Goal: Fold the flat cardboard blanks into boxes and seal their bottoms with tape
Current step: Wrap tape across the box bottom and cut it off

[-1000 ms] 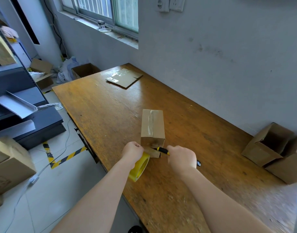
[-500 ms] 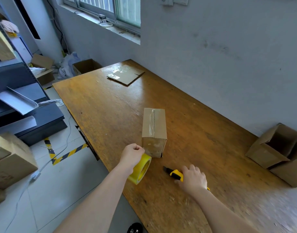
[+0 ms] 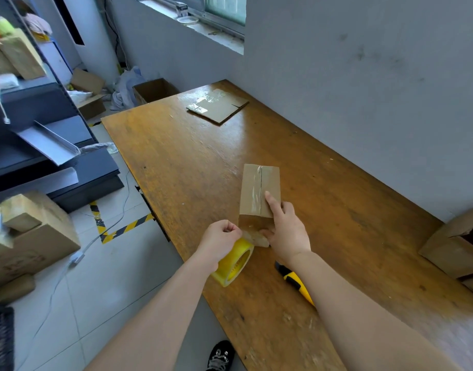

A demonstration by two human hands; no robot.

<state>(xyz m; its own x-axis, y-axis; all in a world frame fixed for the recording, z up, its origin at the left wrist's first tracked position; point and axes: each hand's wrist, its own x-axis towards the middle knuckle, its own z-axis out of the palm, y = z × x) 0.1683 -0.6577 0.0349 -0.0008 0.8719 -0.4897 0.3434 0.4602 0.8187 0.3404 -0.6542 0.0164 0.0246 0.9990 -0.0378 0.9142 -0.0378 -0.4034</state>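
A small folded cardboard box [image 3: 270, 180] stands on the wooden table [image 3: 197, 162], bottom up, with a strip of clear tape along its seam. My right hand [image 3: 286, 228] rests on the box's near end, forefinger straight along the top and thumb down at the tape end on the near face. My left hand [image 3: 220, 238] grips the yellow tape roll [image 3: 235, 263] at the table's front edge, just left of the box. A flat cardboard blank [image 3: 219, 105] lies at the far end of the table.
A yellow and black utility knife [image 3: 294, 282] lies on the table under my right forearm. Folded open boxes [image 3: 452, 245] sit at the right edge by the wall. Shelving and cartons [image 3: 29, 236] stand on the floor to the left.
My right hand laid the knife on the table and moved back up onto the box's near end. The left hand stayed on the tape roll.
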